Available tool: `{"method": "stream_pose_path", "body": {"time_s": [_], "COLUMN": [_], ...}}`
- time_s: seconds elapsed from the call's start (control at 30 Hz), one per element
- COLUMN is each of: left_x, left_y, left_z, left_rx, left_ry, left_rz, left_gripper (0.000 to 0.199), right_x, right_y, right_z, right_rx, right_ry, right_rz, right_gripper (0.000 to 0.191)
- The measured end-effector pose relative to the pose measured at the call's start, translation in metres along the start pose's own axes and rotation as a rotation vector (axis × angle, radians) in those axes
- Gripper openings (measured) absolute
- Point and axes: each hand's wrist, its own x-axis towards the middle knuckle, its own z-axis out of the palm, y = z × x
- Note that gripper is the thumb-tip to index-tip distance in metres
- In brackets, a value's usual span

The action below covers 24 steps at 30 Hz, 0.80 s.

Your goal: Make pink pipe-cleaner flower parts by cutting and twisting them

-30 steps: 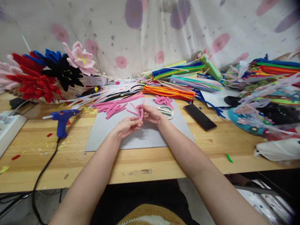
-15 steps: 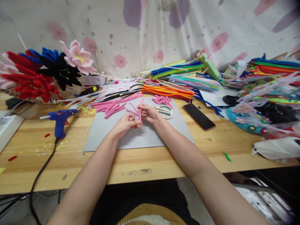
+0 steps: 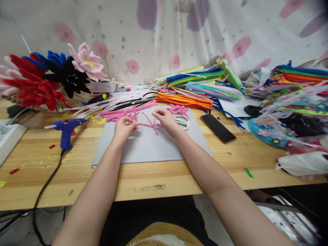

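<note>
My left hand (image 3: pixel 126 127) pinches an upright pink pipe cleaner piece (image 3: pixel 135 114) above the left part of the grey cutting mat (image 3: pixel 153 150). Over the mat's middle, my right hand (image 3: pixel 164 119) has its fingertips pressed together; what they hold, if anything, is too small to make out. Between the hands a few pink pieces (image 3: pixel 147 118) lie crossing one another. A pile of pink pieces (image 3: pixel 115 116) is behind my left hand, and bent pink pieces (image 3: pixel 178 109) lie behind my right. White-handled scissors (image 3: pixel 182 122) are beside my right wrist.
A blue glue gun (image 3: pixel 67 133) with a black cord stands at the left, near flower bouquets (image 3: pixel 38 89). Orange pipe cleaners (image 3: pixel 183 100) and other bundles line the back. A phone (image 3: pixel 217 128) lies right of the mat; bagged craft pieces (image 3: pixel 289 126) crowd the far right.
My hands have moved apart, the left one going left with a pink piece. Pink pieces now show crossed on the mat between them.
</note>
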Motion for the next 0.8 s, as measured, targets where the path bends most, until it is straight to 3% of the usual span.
{"method": "stream_pose_path", "body": {"time_s": [0.07,0.13,0.27,0.33,0.5,0.57,0.67,0.8], "left_x": [0.01,0.016,0.013,0.007,-0.002,-0.001,0.0,-0.006], "left_y": [-0.007,-0.013,-0.011,-0.003,0.008,0.006,0.001,-0.003], "left_z": [-0.014,-0.024,-0.027,-0.021,-0.004,-0.001,-0.001,0.008], "left_rx": [0.125,0.245,0.353,0.401,0.63,0.665,0.601,0.276], "left_ry": [0.121,0.168,0.224,0.201,-0.038,-0.086,-0.041,-0.043], "left_rz": [0.038,0.071,0.228,0.358,0.557,0.54,0.439,0.159], "left_gripper": [0.032,0.031,0.032,0.032,0.02,0.015,0.011,0.014], "right_x": [0.001,0.0,-0.003,-0.003,-0.004,-0.005,-0.008,-0.008], "right_y": [0.001,0.001,0.001,0.0,-0.007,-0.012,-0.016,-0.016], "right_z": [-0.008,-0.015,-0.024,-0.026,-0.03,-0.032,-0.032,-0.024], "right_rx": [-0.24,-0.413,-0.517,-0.478,-0.312,-0.208,-0.085,0.023], "right_ry": [-0.067,-0.195,-0.326,-0.347,-0.449,-0.453,-0.427,-0.406], "right_rz": [-0.032,-0.024,-0.009,-0.019,-0.046,-0.045,-0.034,-0.031], "right_gripper": [0.017,0.011,0.005,0.005,0.016,0.021,0.026,0.026]}}
